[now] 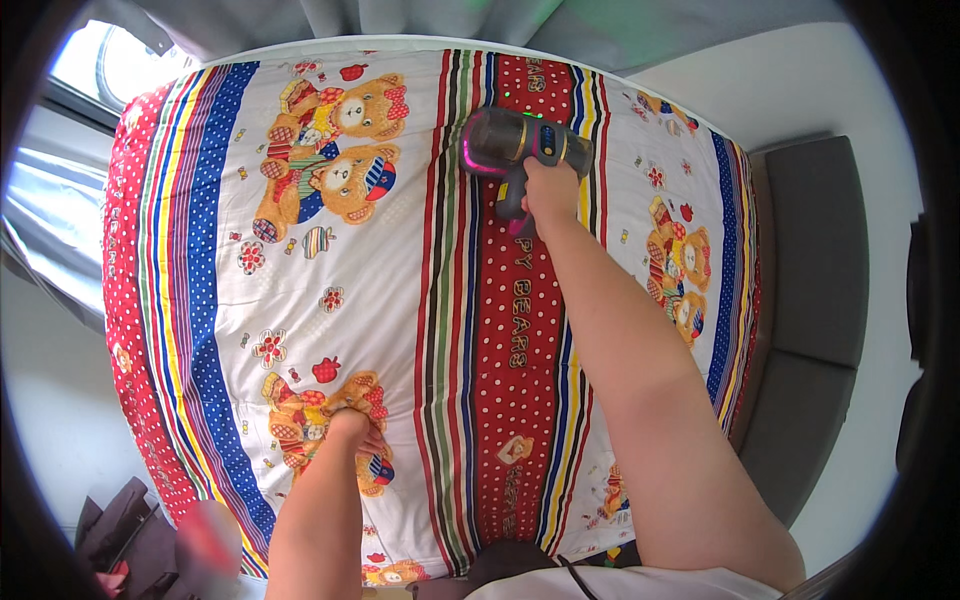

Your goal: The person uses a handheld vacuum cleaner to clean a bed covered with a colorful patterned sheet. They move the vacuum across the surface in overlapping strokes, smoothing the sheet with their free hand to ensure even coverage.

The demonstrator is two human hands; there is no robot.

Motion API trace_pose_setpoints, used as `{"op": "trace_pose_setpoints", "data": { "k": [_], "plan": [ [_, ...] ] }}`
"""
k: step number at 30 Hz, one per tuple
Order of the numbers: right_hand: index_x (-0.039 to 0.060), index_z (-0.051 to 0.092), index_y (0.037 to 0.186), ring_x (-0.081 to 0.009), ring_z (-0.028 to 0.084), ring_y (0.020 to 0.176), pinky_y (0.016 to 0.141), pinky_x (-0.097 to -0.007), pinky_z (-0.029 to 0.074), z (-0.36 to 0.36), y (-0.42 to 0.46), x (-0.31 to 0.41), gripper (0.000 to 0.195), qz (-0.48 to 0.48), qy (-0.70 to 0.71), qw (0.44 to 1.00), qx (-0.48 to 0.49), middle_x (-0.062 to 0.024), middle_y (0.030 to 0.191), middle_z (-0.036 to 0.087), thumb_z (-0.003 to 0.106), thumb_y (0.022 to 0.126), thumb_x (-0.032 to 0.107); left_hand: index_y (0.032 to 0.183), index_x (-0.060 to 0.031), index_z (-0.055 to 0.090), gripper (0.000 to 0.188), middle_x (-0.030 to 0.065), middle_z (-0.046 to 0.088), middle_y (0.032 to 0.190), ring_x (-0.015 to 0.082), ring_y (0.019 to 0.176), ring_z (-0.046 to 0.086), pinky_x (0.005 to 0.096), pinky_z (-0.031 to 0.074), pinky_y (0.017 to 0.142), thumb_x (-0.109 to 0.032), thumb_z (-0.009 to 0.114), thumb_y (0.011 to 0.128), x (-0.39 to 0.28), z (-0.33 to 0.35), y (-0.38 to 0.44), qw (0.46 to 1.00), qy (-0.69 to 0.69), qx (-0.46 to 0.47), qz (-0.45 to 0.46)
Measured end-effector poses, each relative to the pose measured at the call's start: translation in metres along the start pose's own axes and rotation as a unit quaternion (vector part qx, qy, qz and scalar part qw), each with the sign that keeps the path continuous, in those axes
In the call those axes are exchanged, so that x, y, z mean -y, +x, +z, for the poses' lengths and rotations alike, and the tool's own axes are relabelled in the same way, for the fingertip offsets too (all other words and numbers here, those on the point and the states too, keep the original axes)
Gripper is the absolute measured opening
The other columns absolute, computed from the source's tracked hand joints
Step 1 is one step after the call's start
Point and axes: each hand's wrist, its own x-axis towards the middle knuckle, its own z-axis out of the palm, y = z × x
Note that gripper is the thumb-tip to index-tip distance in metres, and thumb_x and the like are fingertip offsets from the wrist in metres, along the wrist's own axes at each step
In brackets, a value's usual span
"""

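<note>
A bed is covered by a sheet printed with teddy bears, stripes and polka dots [360,285]. My right hand [553,191] is closed around the handle of a grey handheld mite vacuum [510,142] with a clear dust cup and purple trim, near the far edge of the bed. The vacuum's underside is hidden; green light spots show on the fabric beside it. Lower left, my left hand [358,431] rests on the sheet over a printed bear, its fingers partly hidden behind the wrist; whether it pinches the fabric is not plain.
A padded grey headboard [814,255] runs along the right side of the bed. Grey curtains [420,19] hang beyond the far edge, and a window [112,64] is at the upper left. Dark cloth items [124,525] lie at the lower left.
</note>
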Motion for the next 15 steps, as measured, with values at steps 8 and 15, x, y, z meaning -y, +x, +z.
{"op": "trace_pose_setpoints", "data": {
  "k": [8, 15],
  "plan": [
    [0.0015, 0.061, 0.099, -0.0171, 0.052, 0.044, 0.043, -0.0333, 0.045, -0.001, 0.051, 0.023, 0.022, -0.007, -0.012, 1.0, 0.009, -0.0067, 0.068, 0.058, 0.072, 0.093, 0.02, 0.109, 0.0141, 0.07, 0.028, 0.0296, 0.074, 0.125, 0.045, 0.12, 0.071, 0.0562, 0.057, 0.106, -0.006, 0.054, 0.1, -0.005, 0.008, -0.012, 1.0, -0.009, -0.028, 0.004],
    [-0.0001, 0.061, 0.097, -0.018, 0.053, 0.046, 0.043, -0.035, 0.044, 0.019, 0.071, 0.045, 0.023, -0.031, -0.004, 0.999, 0.017, -0.0084, 0.068, 0.058, 0.072, 0.094, 0.02, 0.111, 0.0131, 0.07, 0.029, 0.0288, 0.073, 0.128, 0.0442, 0.124, 0.069, 0.0548, 0.056, 0.107, -0.007, 0.051, 0.102, 0.006, -0.017, 0.045, 0.996, -0.049, 0.041, -0.069]
  ]
}}
